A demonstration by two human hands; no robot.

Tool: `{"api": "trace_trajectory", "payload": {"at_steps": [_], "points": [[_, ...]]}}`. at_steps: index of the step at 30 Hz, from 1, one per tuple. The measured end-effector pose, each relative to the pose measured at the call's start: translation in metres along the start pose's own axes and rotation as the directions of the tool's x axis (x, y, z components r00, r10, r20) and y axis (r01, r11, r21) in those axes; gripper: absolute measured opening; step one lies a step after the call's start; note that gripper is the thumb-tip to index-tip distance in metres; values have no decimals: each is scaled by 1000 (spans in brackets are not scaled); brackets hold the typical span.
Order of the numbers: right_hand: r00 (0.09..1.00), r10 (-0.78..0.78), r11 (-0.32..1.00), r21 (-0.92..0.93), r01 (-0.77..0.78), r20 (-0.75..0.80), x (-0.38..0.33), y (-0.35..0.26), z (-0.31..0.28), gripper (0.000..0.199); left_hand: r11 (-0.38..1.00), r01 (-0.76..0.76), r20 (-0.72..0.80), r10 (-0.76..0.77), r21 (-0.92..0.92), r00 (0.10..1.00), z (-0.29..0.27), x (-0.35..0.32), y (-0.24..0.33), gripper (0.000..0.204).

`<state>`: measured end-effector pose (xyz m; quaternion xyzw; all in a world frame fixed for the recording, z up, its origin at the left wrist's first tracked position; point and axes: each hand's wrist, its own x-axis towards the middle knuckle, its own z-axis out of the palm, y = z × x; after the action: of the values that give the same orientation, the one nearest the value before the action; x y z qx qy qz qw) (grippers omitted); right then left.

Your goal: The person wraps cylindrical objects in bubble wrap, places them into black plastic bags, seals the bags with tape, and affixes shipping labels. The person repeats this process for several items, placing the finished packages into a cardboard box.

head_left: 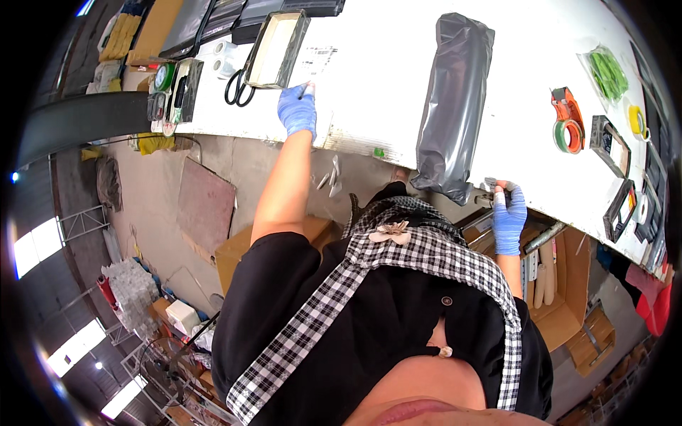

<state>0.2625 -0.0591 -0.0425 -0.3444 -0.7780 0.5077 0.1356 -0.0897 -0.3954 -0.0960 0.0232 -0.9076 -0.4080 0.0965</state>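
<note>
My left hand (297, 110), in a blue glove, reaches onto the white table (369, 106) and pinches the corner of a printed white paper sheet (317, 62). A thin dark thing shows at its fingertips; I cannot tell what it is. A long grey plastic bag (453, 99) lies across the table, with its near end hanging over the edge. Beside that end, my right hand (509, 216), also in a blue glove, is closed on a small metal thing (488, 193) at the table's edge.
Black scissors (238, 90) and an open shallow box (277, 46) lie left of the sheet. To the right are an orange tape dispenser (568, 121), a clear bag of green pieces (608, 71), a yellow roll (637, 121) and dark frames (611, 145). An open cardboard box (572, 284) stands under the table.
</note>
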Motion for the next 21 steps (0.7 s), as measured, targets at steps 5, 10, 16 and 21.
{"api": "trace_trajectory", "payload": {"at_steps": [5, 10, 16, 21], "points": [[972, -231, 973, 24, 230, 50, 4, -53, 11, 16, 840, -162, -106, 125, -518, 986, -30, -66, 73, 9], [895, -148, 824, 553, -123, 420, 6, -117, 80, 39, 562, -826, 85, 826, -48, 557, -22, -163, 140, 39], [983, -88, 906, 423, 11, 163, 19, -93, 79, 26, 826, -295, 253, 453, -481, 855, -24, -197, 144, 53], [986, -60, 919, 395, -6, 153, 13, -106, 54, 26, 604, 583, 826, 263, -544, 498, -33, -187, 150, 22]]}}
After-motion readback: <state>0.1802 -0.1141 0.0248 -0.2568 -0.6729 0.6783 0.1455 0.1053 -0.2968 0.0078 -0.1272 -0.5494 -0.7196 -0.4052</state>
